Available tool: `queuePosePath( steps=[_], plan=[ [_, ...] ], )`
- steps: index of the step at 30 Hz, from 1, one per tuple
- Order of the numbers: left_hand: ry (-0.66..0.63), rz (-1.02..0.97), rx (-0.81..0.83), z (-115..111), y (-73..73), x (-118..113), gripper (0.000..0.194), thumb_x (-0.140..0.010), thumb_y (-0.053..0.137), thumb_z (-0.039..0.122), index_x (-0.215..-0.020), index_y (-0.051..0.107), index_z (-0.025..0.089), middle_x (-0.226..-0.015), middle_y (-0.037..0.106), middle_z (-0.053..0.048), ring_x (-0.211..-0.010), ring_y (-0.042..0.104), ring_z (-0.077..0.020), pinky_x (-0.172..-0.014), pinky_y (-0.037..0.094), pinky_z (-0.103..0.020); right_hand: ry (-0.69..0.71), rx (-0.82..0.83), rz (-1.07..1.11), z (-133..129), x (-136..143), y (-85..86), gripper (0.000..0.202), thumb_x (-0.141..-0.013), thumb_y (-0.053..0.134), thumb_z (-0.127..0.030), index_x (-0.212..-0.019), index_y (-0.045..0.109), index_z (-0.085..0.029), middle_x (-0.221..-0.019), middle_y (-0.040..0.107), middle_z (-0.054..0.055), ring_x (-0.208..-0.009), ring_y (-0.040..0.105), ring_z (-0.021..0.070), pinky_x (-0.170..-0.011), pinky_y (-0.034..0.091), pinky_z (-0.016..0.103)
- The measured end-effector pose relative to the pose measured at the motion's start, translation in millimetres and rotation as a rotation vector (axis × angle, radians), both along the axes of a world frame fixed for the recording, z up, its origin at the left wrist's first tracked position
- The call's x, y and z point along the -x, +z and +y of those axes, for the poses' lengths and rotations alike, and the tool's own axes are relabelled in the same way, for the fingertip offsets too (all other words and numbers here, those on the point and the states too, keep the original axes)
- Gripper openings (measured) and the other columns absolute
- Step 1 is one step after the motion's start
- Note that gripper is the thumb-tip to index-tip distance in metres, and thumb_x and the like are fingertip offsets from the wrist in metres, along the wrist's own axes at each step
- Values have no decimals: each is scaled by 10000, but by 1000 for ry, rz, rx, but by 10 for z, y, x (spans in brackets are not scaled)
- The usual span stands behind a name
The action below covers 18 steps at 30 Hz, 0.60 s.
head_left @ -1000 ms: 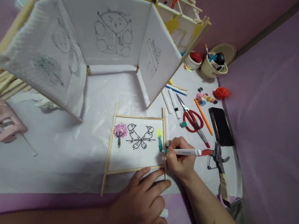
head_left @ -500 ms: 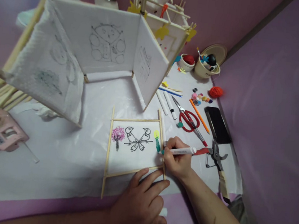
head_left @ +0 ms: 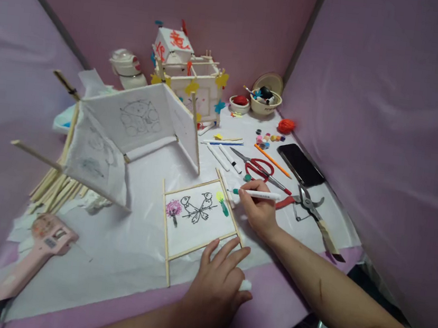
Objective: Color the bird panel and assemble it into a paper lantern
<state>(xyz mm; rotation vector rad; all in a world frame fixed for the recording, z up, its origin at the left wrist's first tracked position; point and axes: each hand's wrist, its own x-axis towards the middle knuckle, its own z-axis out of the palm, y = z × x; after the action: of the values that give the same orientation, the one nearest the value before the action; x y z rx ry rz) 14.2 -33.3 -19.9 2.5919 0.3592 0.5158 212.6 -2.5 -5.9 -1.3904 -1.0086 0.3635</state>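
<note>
So R hand [head_left: 258,211] pinches marker [head_left: 263,195], L hand [head_left: 217,286] spread on frame [head_left: 188,251] near edge, bare cloth [head_left: 135,247] alongside

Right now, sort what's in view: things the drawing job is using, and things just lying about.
In use:
- green marker, in the right hand's grip
- stick-framed bird drawing, left hand at its lower edge

Apparently just lying about:
- red-handled scissors
- orange pencil
- smartphone
- pruning shears
- pink glue gun
- red yarn ball

Gap betw. glue gun [head_left: 49,241] & framed dwg [head_left: 189,237]; screen [head_left: 111,97] blocks behind, scissors [head_left: 259,169] + pruners [head_left: 315,212] crowd R.
</note>
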Motion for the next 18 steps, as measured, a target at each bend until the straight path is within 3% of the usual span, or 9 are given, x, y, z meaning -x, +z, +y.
queuePosePath(
  steps=[5,9,13,18],
  plan=[
    [-92,-54,-85,4,62,2,141,-973,462,239,-933,583,181,-1305,646,-137,-1371,447,-263,-1126,250,-510,16,-25,124,-26,-32,52,105,-859,624,-309,-843,587,-212,-719,562,-31,-615,470,118,-585,405,258],
    [-176,-132,-21,18,108,-29,185,-990,373,184,-999,558,171,-1141,675,-112,-1140,579,-213,-1010,351,-419,63,-55,222,-44,-29,80,138,-831,638,-334,-810,581,-211,-698,549,-31,-623,471,123,-579,397,260],
    [-200,-117,5,-5,104,-72,317,-1041,289,295,-920,558,179,-829,623,-55,-776,543,-181,-741,425,-312,91,-98,237,-39,-46,71,161,-823,659,-350,-782,589,-212,-694,551,-26,-639,469,128,-597,392,269],
    [-148,-74,-56,-58,115,-48,390,-1045,280,367,-870,588,203,-727,588,-20,-672,521,-167,-670,428,-284,90,-125,246,-42,-86,57,196,-809,689,-393,-844,619,-213,-685,526,-35,-600,429,121,-563,366,267]
  ],
)
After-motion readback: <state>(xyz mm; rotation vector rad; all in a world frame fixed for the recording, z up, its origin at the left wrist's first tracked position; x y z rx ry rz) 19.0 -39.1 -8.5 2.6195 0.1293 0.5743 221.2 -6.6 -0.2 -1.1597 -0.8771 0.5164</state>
